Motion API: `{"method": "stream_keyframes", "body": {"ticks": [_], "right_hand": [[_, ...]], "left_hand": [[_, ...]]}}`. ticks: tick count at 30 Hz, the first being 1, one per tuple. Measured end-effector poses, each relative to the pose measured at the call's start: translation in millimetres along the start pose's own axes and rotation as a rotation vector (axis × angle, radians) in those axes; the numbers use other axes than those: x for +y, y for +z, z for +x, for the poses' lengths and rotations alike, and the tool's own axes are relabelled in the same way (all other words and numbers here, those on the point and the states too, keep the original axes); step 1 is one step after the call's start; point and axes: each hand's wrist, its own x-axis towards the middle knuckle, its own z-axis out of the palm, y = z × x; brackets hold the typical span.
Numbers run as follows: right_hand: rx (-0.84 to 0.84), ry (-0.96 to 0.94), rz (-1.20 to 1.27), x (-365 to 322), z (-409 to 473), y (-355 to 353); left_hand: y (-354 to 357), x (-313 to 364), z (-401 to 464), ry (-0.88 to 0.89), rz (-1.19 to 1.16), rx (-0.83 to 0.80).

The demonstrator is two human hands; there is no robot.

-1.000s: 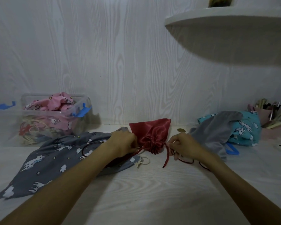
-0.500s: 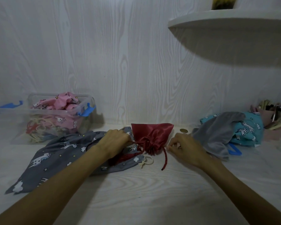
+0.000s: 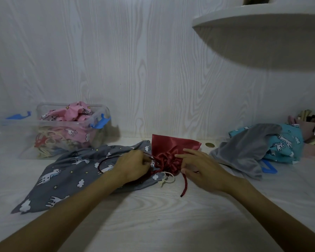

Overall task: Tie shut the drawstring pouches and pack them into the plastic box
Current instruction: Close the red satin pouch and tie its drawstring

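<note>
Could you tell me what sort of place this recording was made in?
Probably a home desk or craft corner: a pale wood-grain table against a matching wall, a shelf above, and a holder of pens or brushes at right.

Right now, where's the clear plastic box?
In the head view the plastic box sits far left on the table against the wall, behind the grey unicorn-print pouch, with pink pouches already inside it.
</note>
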Motion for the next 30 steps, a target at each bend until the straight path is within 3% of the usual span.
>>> {"method": "stream_keyframes", "body": {"ticks": [4,6,10,16,19,30], "right_hand": [[-0.006,0.007,0.048,-1,1,1],[-0.003,-0.003,0.055,-1,3,1],[0.007,-0.015,0.089,-2,4,4],[-0.087,0.072,0.268,-3,12,5],[-0.108,0.110,0.344,-6,21,7],[-0.356,0.138,0.450,-16,64,-15]], "left_hand": [[0,18,13,-0.418,-0.834,0.043],[-2,25,18,-0.528,-1.035,0.023],[-1,28,22,-0.537,-1.064,-0.025],[-7,27,32,-0.370,-1.240,0.059],[-10,19,37,-0.308,-1.308,-0.018],[-34,17,64,-0.134,-1.176,-0.308]]}}
